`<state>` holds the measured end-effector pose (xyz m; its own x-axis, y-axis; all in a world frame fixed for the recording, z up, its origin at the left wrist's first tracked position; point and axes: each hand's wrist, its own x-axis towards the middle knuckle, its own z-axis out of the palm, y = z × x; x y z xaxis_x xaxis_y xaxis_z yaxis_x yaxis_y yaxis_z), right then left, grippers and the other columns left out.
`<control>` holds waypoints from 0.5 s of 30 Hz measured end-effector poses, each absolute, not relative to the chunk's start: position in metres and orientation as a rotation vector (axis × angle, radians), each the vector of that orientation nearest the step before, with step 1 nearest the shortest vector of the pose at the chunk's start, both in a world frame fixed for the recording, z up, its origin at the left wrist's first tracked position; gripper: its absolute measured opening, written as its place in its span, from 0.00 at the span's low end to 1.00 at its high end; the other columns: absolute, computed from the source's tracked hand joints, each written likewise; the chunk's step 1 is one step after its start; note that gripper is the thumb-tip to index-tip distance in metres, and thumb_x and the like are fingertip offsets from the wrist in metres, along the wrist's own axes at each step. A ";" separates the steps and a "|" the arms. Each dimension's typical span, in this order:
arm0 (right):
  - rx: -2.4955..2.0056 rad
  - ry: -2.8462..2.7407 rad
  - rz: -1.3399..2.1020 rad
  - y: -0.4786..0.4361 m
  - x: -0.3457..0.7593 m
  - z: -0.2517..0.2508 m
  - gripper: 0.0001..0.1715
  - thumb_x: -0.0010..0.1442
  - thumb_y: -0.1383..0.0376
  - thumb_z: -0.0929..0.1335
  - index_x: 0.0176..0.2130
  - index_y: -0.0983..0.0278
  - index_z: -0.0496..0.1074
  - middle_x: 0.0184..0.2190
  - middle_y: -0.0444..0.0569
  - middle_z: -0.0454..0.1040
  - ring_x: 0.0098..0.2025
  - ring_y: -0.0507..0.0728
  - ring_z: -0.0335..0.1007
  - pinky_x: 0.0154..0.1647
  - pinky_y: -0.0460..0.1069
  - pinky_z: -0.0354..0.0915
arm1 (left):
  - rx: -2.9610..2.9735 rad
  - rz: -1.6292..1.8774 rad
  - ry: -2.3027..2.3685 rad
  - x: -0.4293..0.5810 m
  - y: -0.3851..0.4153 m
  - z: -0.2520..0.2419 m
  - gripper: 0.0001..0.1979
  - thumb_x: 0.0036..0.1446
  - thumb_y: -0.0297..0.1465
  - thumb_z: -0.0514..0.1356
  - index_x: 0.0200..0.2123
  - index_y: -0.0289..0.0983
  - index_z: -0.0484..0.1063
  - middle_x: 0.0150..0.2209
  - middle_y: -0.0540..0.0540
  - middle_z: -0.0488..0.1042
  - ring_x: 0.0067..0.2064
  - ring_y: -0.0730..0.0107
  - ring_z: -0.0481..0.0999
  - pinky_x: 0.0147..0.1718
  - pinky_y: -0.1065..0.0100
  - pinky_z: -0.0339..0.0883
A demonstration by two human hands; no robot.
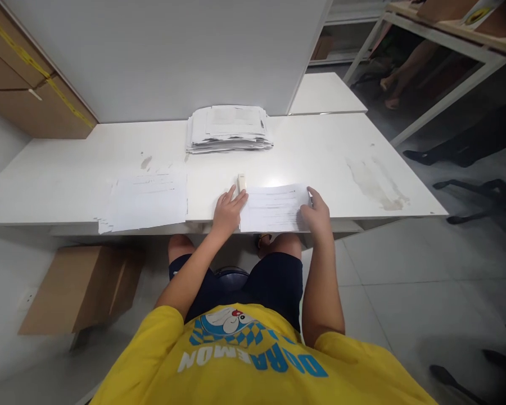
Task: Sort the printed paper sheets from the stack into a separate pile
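A stack of printed paper sheets (pixel 274 202) lies at the front edge of the white desk, in front of me. My right hand (pixel 318 212) grips its right edge, thumb on top and index finger at the upper corner; a small dark spot shows by that finger, too small to name. On the left edge rests my left hand (pixel 229 212), fingers stretched out and apart. Its fingertips are close to a small cream-coloured block-like object (pixel 242 181), perhaps a stapler, which stands at the upper left corner of the sheets. Whether they touch it I cannot tell.
Left on the desk (pixel 219 166) is another pile of sheets (pixel 149 202), poking over the front edge. A thicker paper stack (pixel 231 128) sits against the grey partition (pixel 172 56). Cardboard boxes (pixel 63 112) stand at the far left; another box (pixel 80 287) is below. People's legs show at right.
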<state>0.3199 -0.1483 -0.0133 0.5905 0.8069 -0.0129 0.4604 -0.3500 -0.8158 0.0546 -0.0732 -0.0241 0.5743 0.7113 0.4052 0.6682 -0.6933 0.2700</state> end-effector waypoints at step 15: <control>-1.589 -1.235 -0.012 -0.008 0.367 0.107 0.38 0.58 0.68 0.62 0.67 0.69 0.58 0.63 0.62 0.64 0.64 0.65 0.61 0.67 0.64 0.59 | 2.861 0.862 1.321 0.059 -0.083 -0.037 0.29 0.65 0.23 0.45 0.68 0.33 0.62 0.67 0.39 0.65 0.69 0.55 0.65 0.59 0.57 0.68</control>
